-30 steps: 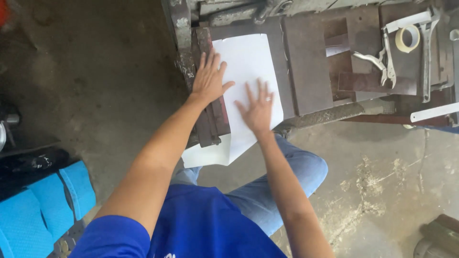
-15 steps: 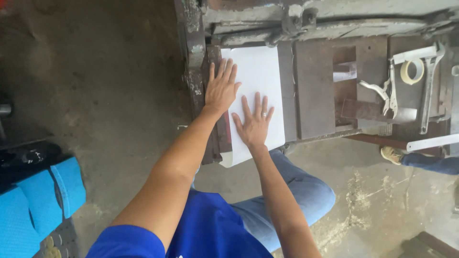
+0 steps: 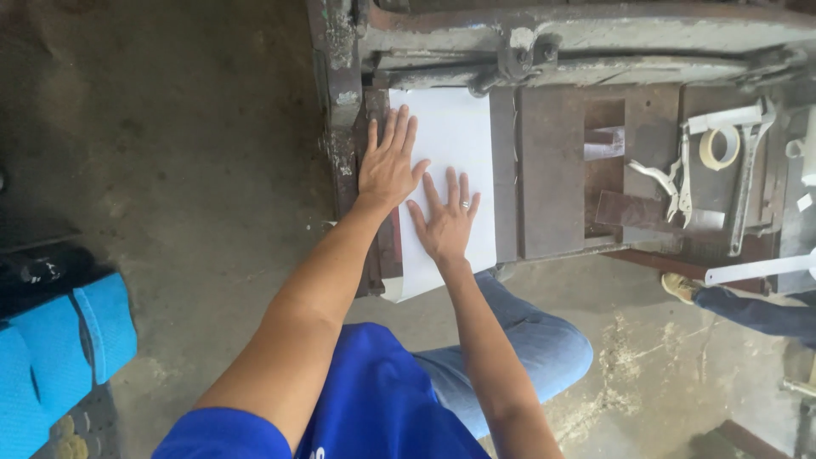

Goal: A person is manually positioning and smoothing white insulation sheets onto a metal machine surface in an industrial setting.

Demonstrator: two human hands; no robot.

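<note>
Left hand (image 3: 387,166) and right hand (image 3: 446,223), fingers spread, flat on white paper stack (image 3: 450,144) (frame centre). Likely light, limp, slippery; best gripped at overhanging lower edge.

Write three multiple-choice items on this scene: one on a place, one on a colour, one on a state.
1. Where does the tape roll lie?
A. right of the paper
B. on the floor
C. under the left hand

2. What colour is the paper?
A. yellow
B. white
C. black

3. How do the left hand and right hand rest?
A. clenched in fists
B. flat, fingers spread
C. gripping pliers

Answers: 1 A, it sits among tools on the metal table; 2 B, the sheet is plain white; 3 B, both palms press the paper.
</note>
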